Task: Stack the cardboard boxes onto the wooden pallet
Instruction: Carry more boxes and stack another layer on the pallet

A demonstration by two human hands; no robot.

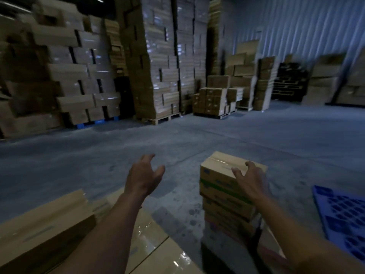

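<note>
"Cardboard boxes (223, 196) stood where, just then?" asked the first.

"In a short stack on the concrete floor (177, 139), just ahead and a little to the right. Larger cartons (49, 224) lay low on the left, and a blue plastic pallet (343, 214) showed at the right edge."

"And the hands?"

"Both were wide and held nothing. The right hand (251, 181) was spread over the near right corner of the top box (223, 165), fingers curved; the blur hid whether they touched it. The left hand (143, 176) hung in the air well to the left of the stack."

"Which step was that?"

"Seemingly the reach for a pickup, with one hand at the box and the other yet to arrive. The next move would call for the left hand to cross to the box's left face, so both could clamp it from opposite sides and lift it clear of the one beneath."

"And the wooden pallet (158, 120)?"

"One showed far off under a tall wrapped stack (158, 66); whether it was the one meant, the second could not tell."
</note>
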